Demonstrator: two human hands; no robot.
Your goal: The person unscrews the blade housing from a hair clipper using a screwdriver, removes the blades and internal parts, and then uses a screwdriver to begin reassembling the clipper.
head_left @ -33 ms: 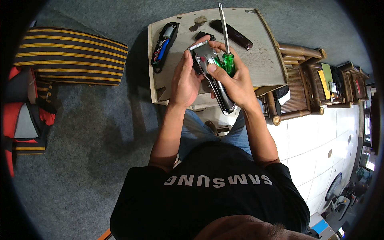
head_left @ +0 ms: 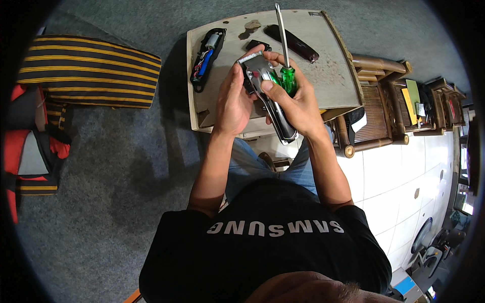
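A silver and black hair clipper (head_left: pixel 262 69) is held between my two hands over the near edge of the small table, its toothed blade end pointing away from me. My left hand (head_left: pixel 234 103) supports its left side, thumb along the edge and fingers partly hidden behind it. My right hand (head_left: pixel 303 112) grips the body with the thumb on top. That same hand also keeps a screwdriver (head_left: pixel 288 81) with a green handle, its long shaft pointing up and away. Left of my hands, an opened black clipper body (head_left: pixel 207 59) lies with motor, blue battery and wires exposed.
On the pale, stained table (head_left: pixel 331 76) lie a long dark casing (head_left: pixel 295 44) and a small black part (head_left: pixel 259 45), partly behind my fingers. Bamboo furniture (head_left: pixel 374 113) stands to the right. A striped cloth-covered piece (head_left: pixel 96 70) is at the left.
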